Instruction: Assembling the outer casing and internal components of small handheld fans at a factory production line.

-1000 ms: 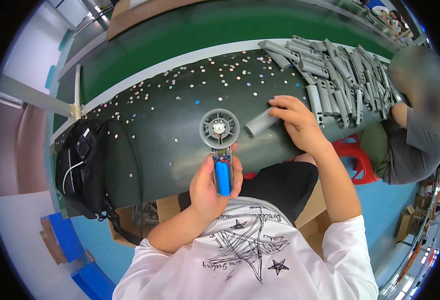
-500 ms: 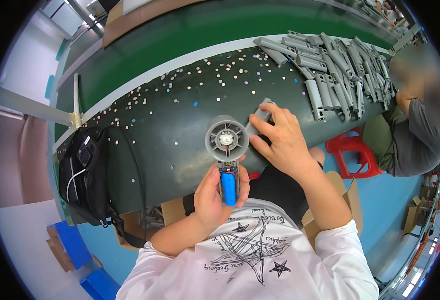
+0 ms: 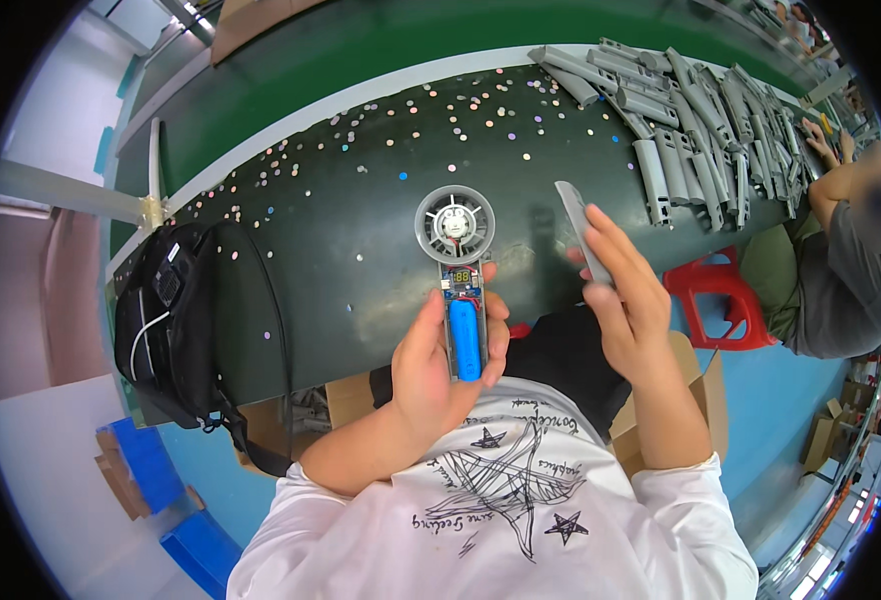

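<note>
My left hand [image 3: 443, 350] is wrapped round the lower part of a handheld fan [image 3: 456, 226]. The fan's round grey head points away from me, and its handle is uncovered. Inside the handle show a blue battery cell [image 3: 468, 340] and a small circuit board [image 3: 461, 281] with a lit display and red wires. To the right, my right hand [image 3: 629, 300] grips a grey plastic handle cover [image 3: 583, 232] between thumb and fingers. That cover is tilted, lifted off the table and apart from the fan.
Grey handle shells [image 3: 696, 140] lie heaped at the table's far right. Small coloured discs [image 3: 417, 112] are scattered over the dark table [image 3: 361, 300]. A black bag [image 3: 166, 330] rests at the left edge. At right, a co-worker [image 3: 846, 270] sits near a red stool [image 3: 721, 300].
My right hand has picked the grey cover up off the table and moved right with it, tilting it. The fan in my left hand is now more upright, showing its display and battery more fully.
</note>
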